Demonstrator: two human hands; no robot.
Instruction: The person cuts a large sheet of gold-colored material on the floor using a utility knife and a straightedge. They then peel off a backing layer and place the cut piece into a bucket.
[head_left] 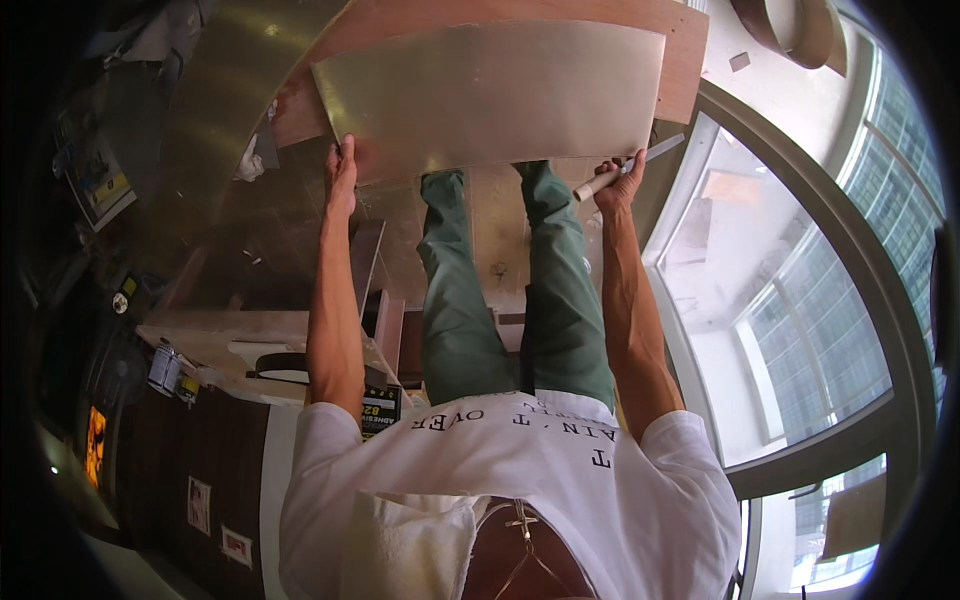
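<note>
A brushed, silvery rectangular sheet [485, 95] lies over a larger reddish wooden board [680, 50] at the top of the view. My left hand [341, 172] grips the sheet's lower left corner, fingers wrapped at the edge. At the lower right corner, my right hand [620, 188] is closed on the sheet's edge and also on a tool with a pale tan round handle [590, 187] and a long flat metal blade [665, 147] pointing up to the right.
My green-trousered legs stand below the sheet on a brown floor [498, 250]. A wooden cabinet [185, 325] with cans is on the left. A glass-panelled frame [780, 380] and windows fill the right. Another metallic panel [215, 70] is at upper left.
</note>
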